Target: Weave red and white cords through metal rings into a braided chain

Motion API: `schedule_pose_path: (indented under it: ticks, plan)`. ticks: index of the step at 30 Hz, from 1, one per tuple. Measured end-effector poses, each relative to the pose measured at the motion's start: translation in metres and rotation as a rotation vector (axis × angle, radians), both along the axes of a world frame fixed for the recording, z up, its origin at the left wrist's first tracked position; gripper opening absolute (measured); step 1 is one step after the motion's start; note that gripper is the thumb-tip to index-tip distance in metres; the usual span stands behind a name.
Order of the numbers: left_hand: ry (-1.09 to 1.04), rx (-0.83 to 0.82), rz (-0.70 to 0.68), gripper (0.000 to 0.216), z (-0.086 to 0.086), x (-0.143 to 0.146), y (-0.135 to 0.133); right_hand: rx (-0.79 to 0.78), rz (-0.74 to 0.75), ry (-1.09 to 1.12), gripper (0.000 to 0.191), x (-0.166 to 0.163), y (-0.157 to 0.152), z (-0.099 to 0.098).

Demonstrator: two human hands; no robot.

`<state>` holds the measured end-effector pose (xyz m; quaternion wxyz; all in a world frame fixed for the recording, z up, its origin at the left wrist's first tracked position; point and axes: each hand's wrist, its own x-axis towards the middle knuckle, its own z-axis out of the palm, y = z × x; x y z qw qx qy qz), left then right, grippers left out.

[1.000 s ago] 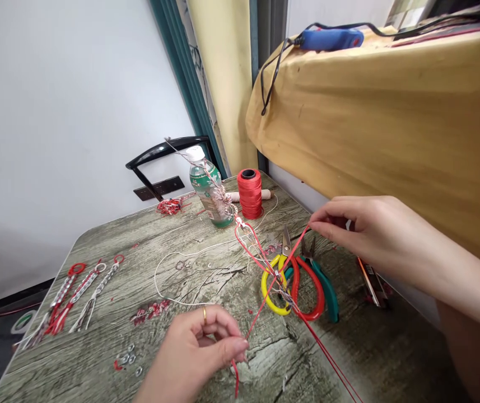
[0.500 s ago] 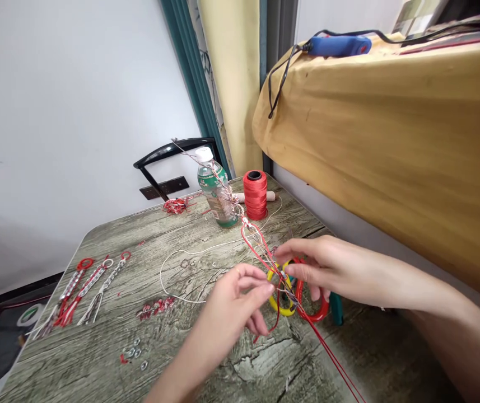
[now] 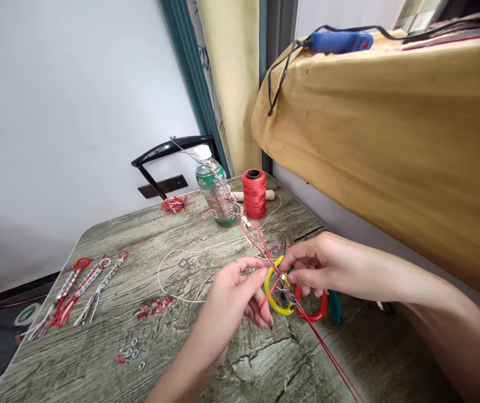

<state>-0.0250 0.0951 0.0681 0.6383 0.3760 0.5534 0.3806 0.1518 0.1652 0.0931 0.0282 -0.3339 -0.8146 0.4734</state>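
My left hand (image 3: 240,294) and my right hand (image 3: 313,263) meet over the middle of the wooden table (image 3: 97,369). Both pinch a braid of red cords (image 3: 260,242) that stretches from a plastic bottle (image 3: 213,187) at the back, through my fingers, toward the front edge. A small pale bead sits on the cords between the fingertips. Under my hands lie yellow-handled scissors (image 3: 274,299) and red-handled pliers (image 3: 315,312).
A red thread spool (image 3: 254,193) stands beside the bottle. Several finished red and silver chains (image 3: 82,285) lie at the left, with small metal rings (image 3: 133,355) and red scraps (image 3: 153,307) nearby. A white cord (image 3: 172,263) loops across the table. A yellow-covered bed (image 3: 391,123) rises on the right.
My hands were apart a second ago, pulling the red cord taut to each side. They have come together at the braid and now pinch it close to each other.
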Motion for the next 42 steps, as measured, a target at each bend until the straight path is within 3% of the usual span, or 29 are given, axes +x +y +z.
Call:
schedule_pose_path:
  ticks: [5, 12, 18, 25, 38, 42]
  plan:
    - [-0.049, 0.090, 0.109, 0.022, -0.007, 0.007, 0.006, -0.127, 0.015, 0.005, 0.020, -0.005, -0.003, -0.005]
    - [-0.015, 0.116, 0.162, 0.019, -0.013, 0.008, 0.010, -0.057, -0.057, -0.001, 0.015, -0.005, -0.002, -0.016]
    - [0.028, 0.117, 0.157, 0.017, -0.008, 0.008, 0.011, -0.011, -0.052, -0.012, 0.013, -0.006, -0.001, -0.016]
    - [0.031, 0.116, 0.113, 0.022, -0.008, 0.005, 0.007, -0.087, -0.007, -0.015, 0.019, -0.005, 0.003, -0.008]
    - [0.246, 0.150, 0.001, 0.020, -0.004, -0.007, 0.001, 0.113, -0.096, 0.020, 0.013, -0.004, 0.004, -0.006]
    - [0.335, 0.176, 0.061, 0.017, -0.006, -0.022, 0.001, 0.174, -0.156, 0.028, 0.014, -0.002, 0.008, -0.004]
